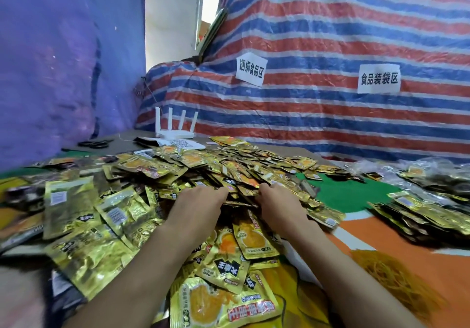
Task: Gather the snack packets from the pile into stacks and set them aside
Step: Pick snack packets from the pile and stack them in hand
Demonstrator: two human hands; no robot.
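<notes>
gold foil snack packets (193,165) heaped mid table (356,195) | left hand (201,208), right hand (277,208) dug in, fingers (220,192) half buried, grip unclear | light, slick, floppy; likely slides | pinch stack across flat faces, both sides

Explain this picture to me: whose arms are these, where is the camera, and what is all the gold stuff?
No machine here: these are a person's two bare arms, seen from a camera worn on the head, looking forward and down. The left hand and right hand reach into a big pile of gold snack packets; their fingers are buried there, so a grip cannot be confirmed. A separate heap lies at the right, on an orange and green cover. Behind the pile stands a white router.
</notes>
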